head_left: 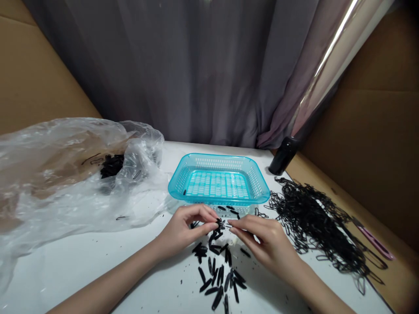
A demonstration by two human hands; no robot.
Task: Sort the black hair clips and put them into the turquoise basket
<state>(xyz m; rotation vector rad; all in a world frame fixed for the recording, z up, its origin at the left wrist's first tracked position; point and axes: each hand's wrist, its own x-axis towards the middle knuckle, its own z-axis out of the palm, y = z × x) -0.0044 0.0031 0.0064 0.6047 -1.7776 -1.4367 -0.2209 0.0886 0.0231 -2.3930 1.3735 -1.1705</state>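
Observation:
My left hand (188, 229) and my right hand (262, 240) meet over the white table (98, 261), fingertips pinched together on a small black clip piece (221, 225). Below and between them lies a loose scatter of several small black oblong pieces (218, 272). Just beyond my hands stands a turquoise plastic basket (218, 179) with a slotted bottom; it holds almost nothing. To the right of my right hand lies a tangled heap of thin black wire clips (314, 218).
A crumpled clear plastic bag (65, 174) with some black pieces inside covers the left of the table. A black cylinder (283, 155) stands at the back right. A pink-handled tool (373, 239) lies on the right. Cardboard walls and a grey curtain enclose the table.

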